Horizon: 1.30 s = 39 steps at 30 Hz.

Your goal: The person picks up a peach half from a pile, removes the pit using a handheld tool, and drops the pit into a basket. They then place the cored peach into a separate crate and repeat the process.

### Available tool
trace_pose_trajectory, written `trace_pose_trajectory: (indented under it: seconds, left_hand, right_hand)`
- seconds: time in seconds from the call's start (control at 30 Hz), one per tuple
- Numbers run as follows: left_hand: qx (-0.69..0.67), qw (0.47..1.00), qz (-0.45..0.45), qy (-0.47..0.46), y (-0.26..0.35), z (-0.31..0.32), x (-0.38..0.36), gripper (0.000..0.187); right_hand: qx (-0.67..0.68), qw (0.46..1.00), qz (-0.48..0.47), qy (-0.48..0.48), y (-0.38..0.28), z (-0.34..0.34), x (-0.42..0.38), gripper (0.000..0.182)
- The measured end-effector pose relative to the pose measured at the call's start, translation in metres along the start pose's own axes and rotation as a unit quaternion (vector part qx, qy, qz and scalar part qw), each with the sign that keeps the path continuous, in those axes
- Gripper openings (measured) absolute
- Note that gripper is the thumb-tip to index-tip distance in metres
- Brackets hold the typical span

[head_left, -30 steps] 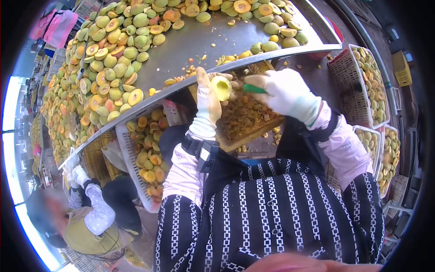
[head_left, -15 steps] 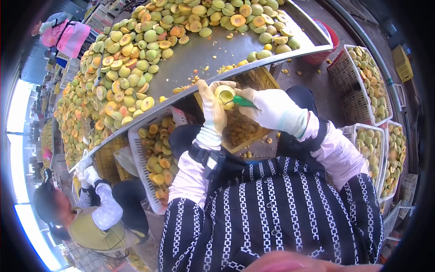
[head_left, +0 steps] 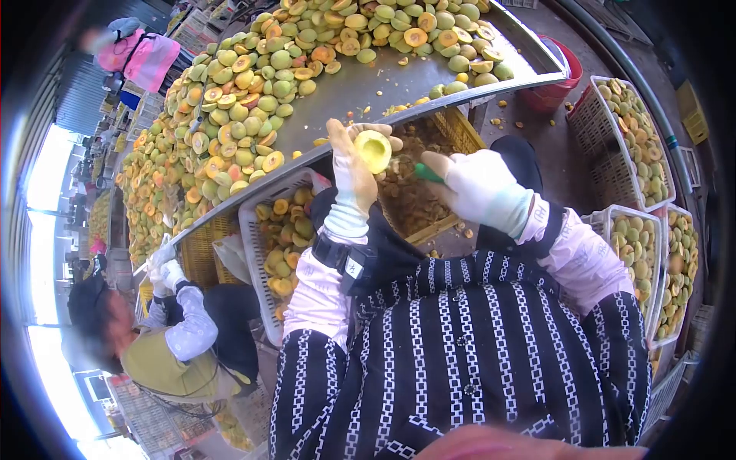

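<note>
My gloved left hand (head_left: 349, 180) holds a peach half (head_left: 373, 152), its pale cut side and round hollow facing up. My right hand (head_left: 484, 184), also in a white glove, is closed around a green-handled tool (head_left: 428, 173). The tool's working end points toward the fruit but stands apart from it; its exact shape is blurred. Both hands are over a yellow crate (head_left: 460, 132) with brownish scraps inside, just in front of the metal table (head_left: 337, 96). Heaped on that table are many halved peaches (head_left: 230, 115).
A white crate of peach halves (head_left: 253, 253) stands left of my legs. At the right are several filled crates (head_left: 613, 165) and a red bucket (head_left: 548, 96). A co-worker (head_left: 176, 345) sits at the left by the table; another person in pink (head_left: 149, 61) stands farther back.
The tool has come away from the peach half as my right hand moved right. My left hand now tilts the hollow side into fuller view. The whole view has shifted slightly.
</note>
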<state>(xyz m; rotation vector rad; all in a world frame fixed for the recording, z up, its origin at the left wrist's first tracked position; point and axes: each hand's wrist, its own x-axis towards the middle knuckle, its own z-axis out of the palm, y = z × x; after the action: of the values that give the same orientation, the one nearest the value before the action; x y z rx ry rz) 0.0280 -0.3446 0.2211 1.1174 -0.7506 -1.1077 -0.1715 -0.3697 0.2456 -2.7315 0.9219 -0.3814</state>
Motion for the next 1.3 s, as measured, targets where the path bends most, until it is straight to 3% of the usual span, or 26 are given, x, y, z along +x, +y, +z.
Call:
trace_pose_trajectory:
  seconds: [0.13,0.2,0.37,0.53,0.6,0.73,0.8,0.87,0.97,1.0,1.07,1.13,1.23,1.3]
  left_hand:
    - [0.044,0.999,-0.013,0.010,0.007,-0.003,-0.002,0.078]
    - [0.050,0.998,-0.027,0.003,0.007,0.001,-0.005,0.079]
    - [0.074,0.995,-0.059,-0.028,0.008,0.009,-0.015,0.078]
    - [0.082,0.993,-0.071,-0.038,0.008,0.002,-0.025,0.077]
    - [0.084,0.993,-0.076,-0.039,0.005,0.008,-0.028,0.076]
    - [0.082,0.993,-0.077,-0.038,0.002,0.016,-0.030,0.076]
    - [0.091,0.992,-0.084,-0.029,0.001,0.010,-0.030,0.076]
    - [0.070,0.994,-0.077,-0.030,-0.001,0.004,-0.028,0.077]
    - [0.050,0.995,-0.085,-0.019,-0.004,0.012,-0.028,0.077]
    - [0.041,0.995,-0.088,-0.006,-0.004,0.017,-0.026,0.078]
    - [0.057,0.996,-0.070,-0.013,-0.009,0.017,-0.022,0.078]
    - [0.097,0.995,-0.028,-0.011,-0.008,0.017,-0.022,0.077]
    - [0.047,0.997,-0.059,0.010,-0.004,0.008,-0.020,0.077]
    - [0.067,0.997,-0.044,0.021,-0.002,-0.005,-0.018,0.077]
  right_hand:
    - [-0.094,0.993,0.027,0.058,0.030,-0.003,-0.003,0.038]
    - [-0.051,0.994,-0.026,0.097,0.021,-0.012,-0.003,0.038]
    - [-0.015,0.996,-0.042,0.076,0.019,-0.015,0.005,0.035]
    - [-0.001,0.994,0.002,0.109,0.044,-0.017,0.002,0.034]
    - [0.039,0.986,-0.059,0.153,0.031,-0.013,-0.001,0.028]
    - [0.034,0.989,-0.070,0.125,0.021,-0.013,0.000,0.024]
    - [-0.012,0.988,-0.039,0.146,0.037,-0.013,-0.002,0.026]
    - [-0.052,0.995,0.031,0.080,0.046,-0.019,-0.009,0.031]
    - [0.040,0.990,-0.042,0.131,0.029,-0.008,-0.012,0.031]
    - [0.078,0.992,-0.047,0.091,0.020,-0.009,-0.011,0.031]
    - [0.090,0.995,-0.034,0.024,0.008,-0.008,-0.009,0.031]
    - [0.097,0.994,-0.030,0.030,0.006,-0.004,-0.010,0.030]
    - [0.063,0.997,-0.035,0.002,0.013,-0.006,-0.015,0.031]
    - [0.060,0.996,-0.024,0.058,0.033,0.004,-0.017,0.030]
